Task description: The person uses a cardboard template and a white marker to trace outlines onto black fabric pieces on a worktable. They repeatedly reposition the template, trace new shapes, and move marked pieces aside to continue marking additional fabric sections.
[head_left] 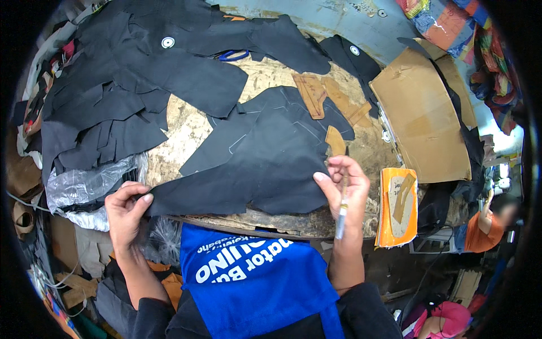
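Observation:
A black sheet of leather-like material (265,152), with light outlines drawn on it, spreads over a worn wooden table (186,124). My left hand (127,212) pinches its near left corner between thumb and fingers. At the near right edge my right hand (347,189) presses the sheet with the thumb and also holds a slim pen (342,209), its clear end pointing down. Brown pattern pieces lie beyond the right hand: a small curved one (335,141), a wedge-shaped one (309,95) and another (345,101) to its right.
Black sheets (113,73) pile up at the far left, with blue-handled scissors (234,55) beside them. A cardboard piece (423,113) stands at the right, near an orange-edged pad (387,209). Clear plastic (90,183) bunches at the left. Two people are at the far right.

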The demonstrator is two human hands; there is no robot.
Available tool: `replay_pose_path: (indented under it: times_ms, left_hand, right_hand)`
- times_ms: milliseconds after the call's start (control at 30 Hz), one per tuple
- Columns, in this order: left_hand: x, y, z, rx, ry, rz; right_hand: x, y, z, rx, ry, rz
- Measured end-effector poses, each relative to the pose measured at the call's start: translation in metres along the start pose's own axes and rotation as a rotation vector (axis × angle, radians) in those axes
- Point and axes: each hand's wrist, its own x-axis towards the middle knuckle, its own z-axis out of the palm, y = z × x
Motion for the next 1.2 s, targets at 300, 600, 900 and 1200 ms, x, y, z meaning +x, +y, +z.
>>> replay_pose_path:
  times_ms: [300, 600, 900, 1200]
  left_hand:
    - [0.006, 0.027, -0.007, -0.214, 0.031, 0.118]
    - [0.004, -0.004, 0.052, 0.161, -0.113, -0.244]
    - [-0.006, -0.029, 0.057, 0.331, 0.018, -0.145]
    - [-0.021, -0.015, 0.070, 0.410, 0.170, 0.158]
  right_hand:
    - [0.008, -0.058, -0.004, 0.118, 0.004, -0.098]
    - [0.023, -0.030, -0.054, -0.525, 0.146, 0.114]
    - [0.047, 0.036, -0.064, -1.130, 0.172, 0.290]
    - [0.043, -0.003, -0.071, -0.356, 0.385, -0.109]
